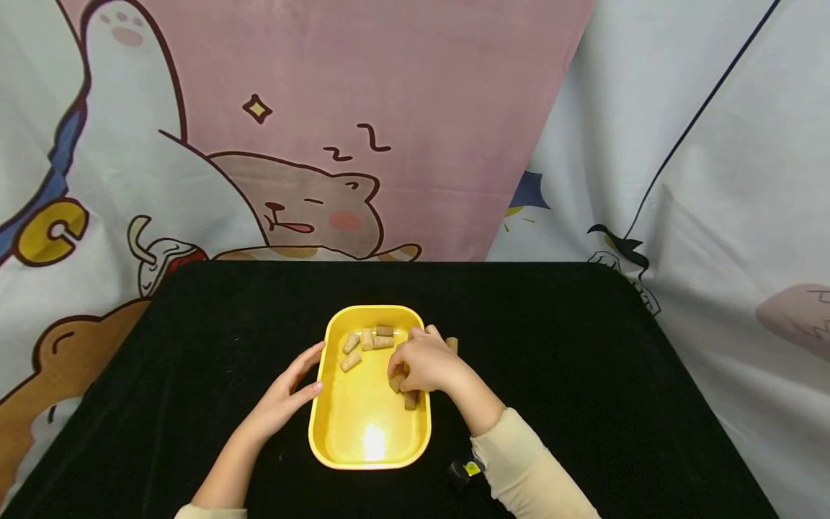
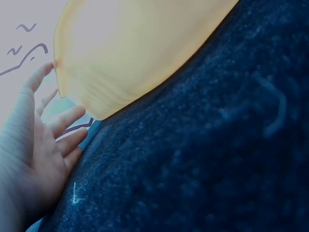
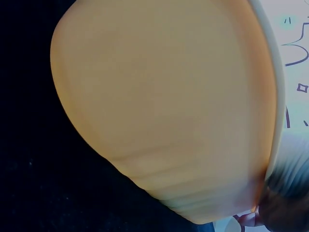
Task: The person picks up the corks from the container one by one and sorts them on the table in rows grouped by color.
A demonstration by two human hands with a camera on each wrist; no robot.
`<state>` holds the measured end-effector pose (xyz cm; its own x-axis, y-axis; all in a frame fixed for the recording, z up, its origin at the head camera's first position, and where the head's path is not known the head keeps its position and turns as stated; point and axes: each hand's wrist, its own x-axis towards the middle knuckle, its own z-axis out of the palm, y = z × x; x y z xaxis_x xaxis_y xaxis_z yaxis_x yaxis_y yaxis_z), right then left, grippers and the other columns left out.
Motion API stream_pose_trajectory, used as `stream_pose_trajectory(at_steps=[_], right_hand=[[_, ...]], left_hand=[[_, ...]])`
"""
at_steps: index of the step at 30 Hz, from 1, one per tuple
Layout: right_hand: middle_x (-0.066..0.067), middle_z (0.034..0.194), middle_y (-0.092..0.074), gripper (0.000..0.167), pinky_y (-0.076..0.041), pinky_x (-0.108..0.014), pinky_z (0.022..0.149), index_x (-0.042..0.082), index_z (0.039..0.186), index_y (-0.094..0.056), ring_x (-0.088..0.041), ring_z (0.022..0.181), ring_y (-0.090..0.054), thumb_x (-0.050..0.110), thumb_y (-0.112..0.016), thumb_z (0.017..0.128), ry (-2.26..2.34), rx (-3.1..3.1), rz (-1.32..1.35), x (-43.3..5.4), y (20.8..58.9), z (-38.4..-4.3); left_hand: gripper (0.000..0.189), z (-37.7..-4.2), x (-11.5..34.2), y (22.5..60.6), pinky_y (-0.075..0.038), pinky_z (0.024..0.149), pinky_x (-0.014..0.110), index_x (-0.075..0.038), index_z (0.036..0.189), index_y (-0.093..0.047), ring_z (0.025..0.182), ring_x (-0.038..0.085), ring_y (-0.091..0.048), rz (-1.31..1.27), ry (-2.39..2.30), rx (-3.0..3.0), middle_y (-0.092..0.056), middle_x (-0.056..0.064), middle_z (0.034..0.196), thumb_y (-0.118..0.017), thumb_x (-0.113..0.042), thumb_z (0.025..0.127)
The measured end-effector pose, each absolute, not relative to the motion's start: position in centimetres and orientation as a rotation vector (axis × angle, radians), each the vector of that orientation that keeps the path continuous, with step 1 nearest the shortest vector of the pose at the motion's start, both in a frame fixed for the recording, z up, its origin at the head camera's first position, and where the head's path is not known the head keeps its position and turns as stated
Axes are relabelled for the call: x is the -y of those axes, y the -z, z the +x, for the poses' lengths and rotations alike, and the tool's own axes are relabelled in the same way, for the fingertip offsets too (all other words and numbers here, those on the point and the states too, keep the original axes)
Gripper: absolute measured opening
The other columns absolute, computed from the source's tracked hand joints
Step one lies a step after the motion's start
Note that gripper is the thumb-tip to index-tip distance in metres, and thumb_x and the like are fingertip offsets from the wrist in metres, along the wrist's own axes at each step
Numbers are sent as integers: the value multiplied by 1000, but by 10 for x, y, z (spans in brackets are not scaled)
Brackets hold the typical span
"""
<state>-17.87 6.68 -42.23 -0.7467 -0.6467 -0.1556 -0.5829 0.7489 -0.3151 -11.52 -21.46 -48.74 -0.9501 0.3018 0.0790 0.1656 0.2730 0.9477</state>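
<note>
A yellow tray point(image 1: 369, 450) stands on the black table. Several corks, one of them this cork point(image 1: 351, 362), lie toward its far end. My left hand point(image 1: 285, 393) rests against the tray's left side, fingers extended; in the left wrist view the left hand point(image 2: 43, 159) has its fingertips at the tray wall point(image 2: 125, 72). Over the right rim reaches my right hand point(image 1: 428, 364), its fingers curled down and pinching a cork point(image 1: 395, 383) inside. Another cork point(image 1: 411, 401) is just below those fingers. The right wrist view shows mostly the tray's outer wall point(image 3: 169, 96).
Beyond the right rim, partly behind the right hand, a cork point(image 1: 452, 344) shows. A small black object with a yellow patch point(image 1: 471, 468) is beside the right sleeve point(image 1: 525, 461). A cartoon-printed cloth point(image 1: 454, 108) hangs behind the black-covered table point(image 1: 583, 360).
</note>
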Motion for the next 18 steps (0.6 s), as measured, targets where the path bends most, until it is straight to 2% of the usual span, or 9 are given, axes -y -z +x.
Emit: stream_pose_trajectory(at_steps=[5,9,18], right_hand=[[23,67,-54,8,-25,-36,75,33,77,-72,-13,83,-38,27,-78,76,310,-2660,-994,-66,421,-180],[19,67,-55,12,-26,-37,74,34,73,-69,-13,84,-39,27,-79,76,330,-2639,-992,-66,420,-181],[16,70,-54,15,-26,-37,74,33,76,-68,-13,84,-39,28,-81,74,460,-2639,-984,-70,423,-179]], left_hand=[[58,-115,214,488,-21,101,69,-20,149,-31,135,39,-30,436,-1764,-2414,-37,15,148,-56,-19,97],[58,-115,214,487,-21,102,69,-20,149,-31,136,39,-30,434,-1759,-2416,-37,15,149,-56,-19,97],[57,-115,214,487,-20,101,70,-17,149,-31,136,39,-29,437,-1755,-2423,-37,16,148,-55,-18,98]])
